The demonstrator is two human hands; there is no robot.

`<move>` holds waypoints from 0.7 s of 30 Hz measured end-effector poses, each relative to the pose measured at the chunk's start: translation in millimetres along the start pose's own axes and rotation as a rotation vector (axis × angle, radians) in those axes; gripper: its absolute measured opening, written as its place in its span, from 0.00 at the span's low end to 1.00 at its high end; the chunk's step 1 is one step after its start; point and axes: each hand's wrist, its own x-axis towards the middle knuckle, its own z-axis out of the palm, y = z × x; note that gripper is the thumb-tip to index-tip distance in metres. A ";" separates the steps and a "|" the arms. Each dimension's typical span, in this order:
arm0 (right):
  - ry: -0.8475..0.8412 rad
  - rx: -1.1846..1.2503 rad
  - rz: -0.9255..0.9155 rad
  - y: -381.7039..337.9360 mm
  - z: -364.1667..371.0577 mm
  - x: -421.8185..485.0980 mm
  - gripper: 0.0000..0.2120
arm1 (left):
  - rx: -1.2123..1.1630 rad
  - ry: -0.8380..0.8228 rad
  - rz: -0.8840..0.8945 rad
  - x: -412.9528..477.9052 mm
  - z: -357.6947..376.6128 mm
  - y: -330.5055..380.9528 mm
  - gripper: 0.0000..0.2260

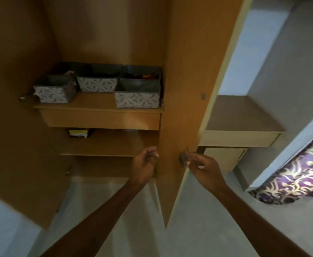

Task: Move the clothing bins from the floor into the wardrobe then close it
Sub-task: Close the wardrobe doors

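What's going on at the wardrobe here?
A person faces the open brown wooden wardrobe. Three grey patterned fabric bins sit on its upper shelf. The right hand pinches the dark metal handle of the right door. The left hand is curled near that door's inner edge. The left door stands open too.

Three grey fabric bins with leaf-patterned fronts stand upright on the wardrobe's (105, 34) upper shelf (96, 103). The left bin (55, 92) is at its front left corner, the middle bin (98, 81) set back, and the right bin (138, 94) at the front right corner. The left door (12, 108) and right door (185, 71) stand open.
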 end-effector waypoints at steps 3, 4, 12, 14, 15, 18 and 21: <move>0.124 -0.058 -0.034 9.9 -41.1 7.5 0.10 | 0.017 -0.078 0.094 1.6 44.8 27.1 0.11; 0.147 -0.064 -0.040 9.2 -52.8 14.1 0.11 | 0.023 -0.108 0.119 0.5 58.8 38.3 0.12; -0.016 0.144 -0.159 -37.4 -66.8 68.0 0.15 | 0.095 -0.148 0.223 12.6 100.1 86.2 0.14; 0.009 0.179 -0.167 -37.3 -59.4 66.0 0.15 | 0.105 -0.163 0.228 13.2 99.2 85.0 0.14; 0.018 0.184 -0.168 -36.5 -55.8 63.4 0.15 | 0.107 -0.171 0.230 12.0 98.1 83.1 0.15; 0.034 0.156 -0.193 -40.4 -43.7 58.8 0.16 | 0.094 -0.148 0.213 8.7 86.2 79.2 0.16; 0.019 0.110 -0.246 -52.8 -25.9 61.3 0.17 | 0.070 -0.101 0.228 8.5 58.0 77.6 0.15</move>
